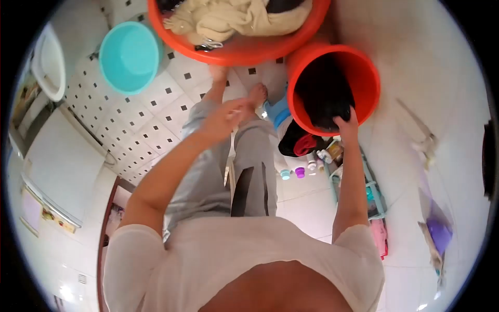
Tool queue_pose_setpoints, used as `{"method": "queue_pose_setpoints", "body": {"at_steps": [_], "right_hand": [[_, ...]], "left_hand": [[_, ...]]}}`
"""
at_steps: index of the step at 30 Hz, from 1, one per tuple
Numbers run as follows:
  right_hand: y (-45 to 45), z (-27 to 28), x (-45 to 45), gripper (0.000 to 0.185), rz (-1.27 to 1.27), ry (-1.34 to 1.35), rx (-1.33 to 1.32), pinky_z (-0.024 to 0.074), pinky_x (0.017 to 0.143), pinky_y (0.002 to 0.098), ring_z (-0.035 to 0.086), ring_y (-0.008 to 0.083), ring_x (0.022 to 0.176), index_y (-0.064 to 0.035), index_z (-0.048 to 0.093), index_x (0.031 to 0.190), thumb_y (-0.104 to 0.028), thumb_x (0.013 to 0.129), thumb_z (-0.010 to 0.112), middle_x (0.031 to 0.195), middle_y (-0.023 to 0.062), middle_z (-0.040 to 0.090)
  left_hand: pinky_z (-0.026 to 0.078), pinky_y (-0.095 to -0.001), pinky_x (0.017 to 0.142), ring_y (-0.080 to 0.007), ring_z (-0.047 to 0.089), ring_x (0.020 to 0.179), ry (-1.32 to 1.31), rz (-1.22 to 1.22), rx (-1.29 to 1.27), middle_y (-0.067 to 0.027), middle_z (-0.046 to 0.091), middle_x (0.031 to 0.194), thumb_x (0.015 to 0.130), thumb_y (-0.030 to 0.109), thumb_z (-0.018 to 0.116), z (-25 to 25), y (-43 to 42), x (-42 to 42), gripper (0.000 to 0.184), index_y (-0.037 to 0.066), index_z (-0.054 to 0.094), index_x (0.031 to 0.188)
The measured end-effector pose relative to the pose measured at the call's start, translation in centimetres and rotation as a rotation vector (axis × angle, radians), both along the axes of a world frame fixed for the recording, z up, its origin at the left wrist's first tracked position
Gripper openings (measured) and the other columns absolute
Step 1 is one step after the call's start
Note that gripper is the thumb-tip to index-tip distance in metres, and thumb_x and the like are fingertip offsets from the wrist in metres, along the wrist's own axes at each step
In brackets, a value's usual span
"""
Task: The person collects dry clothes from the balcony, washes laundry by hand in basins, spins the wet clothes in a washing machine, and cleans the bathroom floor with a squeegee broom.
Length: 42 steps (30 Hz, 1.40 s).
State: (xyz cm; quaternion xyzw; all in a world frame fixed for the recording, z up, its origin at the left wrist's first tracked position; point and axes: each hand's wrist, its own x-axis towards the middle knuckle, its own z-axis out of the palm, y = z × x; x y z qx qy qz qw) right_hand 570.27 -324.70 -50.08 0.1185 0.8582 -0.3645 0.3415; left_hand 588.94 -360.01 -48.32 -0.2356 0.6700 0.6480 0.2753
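Observation:
My right hand [348, 125] reaches over the near rim of a tall red bucket [367, 86]. Its thumb and fingers close on a black garment [322, 93] that fills much of the bucket; the garment's exact kind is hard to make out. My left hand [226, 120] hangs in front of my legs, slightly blurred, with its fingers loosely apart and nothing visible in them. Beyond it stands a large red basin [244, 56], holding a cream knitted garment [228, 21] and dark cloth in water.
A turquoise basin [130, 57] stands on the tiled floor at left. Bottles, one with a purple cap [300, 172], and a green basket [378, 197] lie below the bucket. A white wall [442, 78] runs along the right; a white appliance [65, 161] is at left.

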Motion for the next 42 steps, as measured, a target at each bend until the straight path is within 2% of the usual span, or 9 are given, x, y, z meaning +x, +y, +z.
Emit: {"method": "queue_pose_setpoints", "body": {"at_steps": [4, 13, 19, 25, 28, 30, 32, 35, 42], "right_hand": [[-1.3, 14.2, 0.5, 0.053, -0.199, -0.009, -0.206, 0.0433, 0.080, 0.0280, 0.053, 0.0167, 0.088, 0.0016, 0.049, 0.115, -0.001, 0.063, 0.060, 0.099, 0.0070, 0.057], [-10.8, 42.5, 6.8, 0.050, 0.267, 0.184, -0.165, 0.0404, 0.082, 0.0237, 0.051, 0.0134, 0.089, 0.0039, 0.049, 0.112, 0.003, 0.063, 0.054, 0.098, 0.0057, 0.056], [-21.2, 48.5, 16.5, 0.046, 0.579, 0.255, -0.110, 0.0415, 0.077, 0.0230, 0.050, 0.0114, 0.082, 0.0026, 0.052, 0.106, 0.001, 0.060, 0.057, 0.090, 0.0023, 0.055], [-38.2, 49.9, 28.0, 0.048, 0.749, 0.211, -0.236, 0.0421, 0.079, 0.0248, 0.053, 0.0130, 0.083, 0.0008, 0.055, 0.106, 0.000, 0.058, 0.056, 0.092, 0.0024, 0.057], [-47.0, 51.1, 35.1, 0.052, 0.816, 0.198, -0.369, 0.0418, 0.081, 0.0256, 0.054, 0.0145, 0.086, 0.0006, 0.055, 0.108, 0.002, 0.056, 0.054, 0.094, 0.0032, 0.058], [-52.9, 52.1, 39.6, 0.054, 0.871, 0.177, -0.445, 0.0415, 0.083, 0.0263, 0.054, 0.0151, 0.088, 0.0003, 0.054, 0.110, 0.003, 0.055, 0.053, 0.095, 0.0038, 0.058], [-57.9, 53.1, 43.3, 0.056, 0.920, 0.165, -0.547, 0.0412, 0.084, 0.0273, 0.054, 0.0164, 0.090, 0.0006, 0.053, 0.111, 0.002, 0.055, 0.053, 0.097, 0.0053, 0.058], [-66.0, 55.8, 49.7, 0.055, 1.053, 0.125, -0.741, 0.0418, 0.084, 0.0277, 0.054, 0.0170, 0.089, 0.0019, 0.052, 0.111, 0.001, 0.056, 0.054, 0.097, 0.0062, 0.058], [-85.1, 65.1, 62.0, 0.057, 1.267, 0.185, -1.269, 0.0451, 0.080, 0.0278, 0.056, 0.0182, 0.087, 0.0043, 0.048, 0.115, -0.004, 0.059, 0.055, 0.099, 0.0087, 0.058]], "left_hand": [[0.046, -0.0270, 0.078, -0.0142, 0.058, 0.088, 0.027, 0.329, -0.258, -0.0065, 0.063, 0.099, 0.084, 0.004, 0.051, 6.0, -9.3, 10.6, 0.026, 0.005, 0.057, 0.109], [0.044, -0.0258, 0.071, -0.0127, 0.056, 0.080, -0.327, 0.898, -0.159, -0.0048, 0.062, 0.092, 0.082, 0.014, 0.055, 16.9, -12.1, 28.8, 0.026, 0.004, 0.057, 0.105], [0.047, -0.0268, 0.072, -0.0133, 0.058, 0.081, -0.142, 0.725, -0.034, -0.0042, 0.060, 0.092, 0.080, 0.013, 0.057, 14.3, -11.5, 34.7, 0.026, 0.004, 0.058, 0.105], [0.048, -0.0257, 0.071, -0.0123, 0.057, 0.080, -0.053, 0.948, 0.509, -0.0034, 0.060, 0.092, 0.082, 0.021, 0.058, 21.4, -17.4, 39.3, 0.024, 0.009, 0.058, 0.103], [0.050, -0.0287, 0.068, -0.0158, 0.057, 0.075, 0.270, 0.966, 0.700, -0.0081, 0.059, 0.088, 0.081, 0.035, 0.062, 21.8, -18.9, 42.3, 0.040, 0.005, 0.055, 0.107], [0.051, -0.0331, 0.068, -0.0207, 0.059, 0.080, 0.030, 1.012, 0.836, -0.0144, 0.057, 0.098, 0.080, 0.061, 0.052, 25.6, -22.0, 44.8, 0.070, 0.004, 0.046, 0.119], [0.048, -0.0386, 0.081, -0.0258, 0.055, 0.098, 0.162, 1.024, 0.892, -0.0150, 0.049, 0.121, 0.075, 0.074, 0.041, 32.6, -25.8, 49.0, 0.088, 0.009, 0.033, 0.134], [0.025, -0.0468, 0.104, -0.0259, 0.025, 0.132, 0.671, 1.210, 1.109, -0.0014, 0.026, 0.144, 0.074, 0.076, 0.032, 30.8, -32.4, 49.6, 0.088, 0.019, 0.021, 0.141], [0.026, -0.0502, 0.102, -0.0284, 0.032, 0.128, 1.309, 1.261, 1.013, -0.0057, 0.037, 0.138, 0.080, 0.070, 0.036, 43.4, -57.5, 59.5, 0.076, 0.016, 0.036, 0.135]]}}
